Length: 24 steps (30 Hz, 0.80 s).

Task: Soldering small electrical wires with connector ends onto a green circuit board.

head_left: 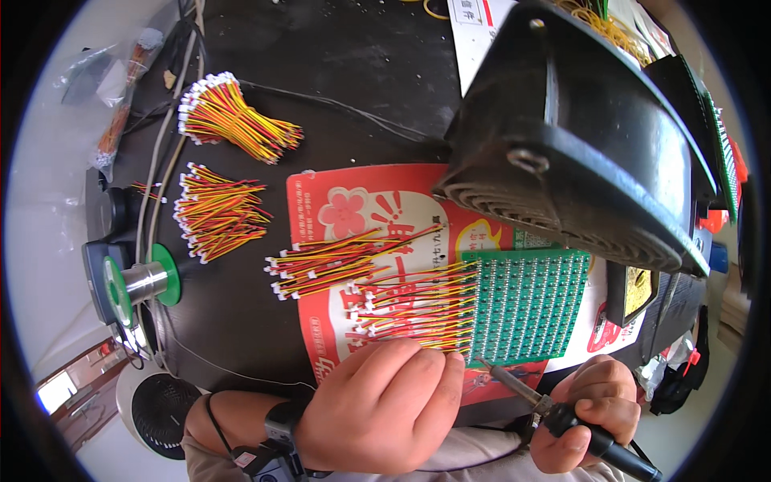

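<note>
Red-and-yellow leads point(434, 329) beside green circuit-board panel point(530, 305)

Far left: solder spool point(146, 283). Left hand point(385, 406) pinched at panel's lower-left corner; cannot tell what it holds. Right hand point(598, 398) grips soldering iron point(558, 415), tip near that corner. Judgement: steady the lead, heat it with its pad briefly, keep tip clear of fingers.

PCB point(530, 309) on sheet point(312, 197) | wire bndls point(239, 120) L-rear | spool point(146, 283) far L | fan point(586, 153) behind PCB | sponge point(638, 287) R of PCB
</note>
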Motion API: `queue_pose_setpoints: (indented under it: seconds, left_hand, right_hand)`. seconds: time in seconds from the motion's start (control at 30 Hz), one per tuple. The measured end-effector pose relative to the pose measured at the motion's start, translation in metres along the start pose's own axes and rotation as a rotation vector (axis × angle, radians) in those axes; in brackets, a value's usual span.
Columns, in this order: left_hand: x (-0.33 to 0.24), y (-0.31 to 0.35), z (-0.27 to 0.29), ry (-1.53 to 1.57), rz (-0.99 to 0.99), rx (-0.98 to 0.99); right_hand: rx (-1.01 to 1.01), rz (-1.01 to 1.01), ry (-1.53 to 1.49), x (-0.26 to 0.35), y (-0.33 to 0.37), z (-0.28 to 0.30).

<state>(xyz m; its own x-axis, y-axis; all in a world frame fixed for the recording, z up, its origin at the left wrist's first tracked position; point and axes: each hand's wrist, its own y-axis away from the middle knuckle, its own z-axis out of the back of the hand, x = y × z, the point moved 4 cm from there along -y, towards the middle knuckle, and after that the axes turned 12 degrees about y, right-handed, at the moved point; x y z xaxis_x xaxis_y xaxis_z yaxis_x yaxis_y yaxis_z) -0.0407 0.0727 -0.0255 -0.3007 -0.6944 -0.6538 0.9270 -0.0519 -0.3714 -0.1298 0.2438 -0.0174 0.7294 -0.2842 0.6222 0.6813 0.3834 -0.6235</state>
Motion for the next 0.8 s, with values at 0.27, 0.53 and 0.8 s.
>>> queue_pose_setpoints:
  seconds: [0.27, 0.53, 0.8]
  left_hand:
    - [-0.0001, 0.0027, -0.0004, -0.016, 0.05, 0.009]
    - [-0.0009, -0.0011, -0.0024, 0.015, 0.038, -0.023]
    - [0.0028, 0.0044, -0.0052, 0.009, 0.01, -0.034]
  right_hand:
    - [0.004, 0.015, 0.029, 0.0006, -0.0006, -0.0067]
    - [0.013, 0.045, 0.035, 0.0006, -0.0045, -0.0047]
    - [0.018, 0.066, 0.031, -0.0006, -0.0018, -0.0077]
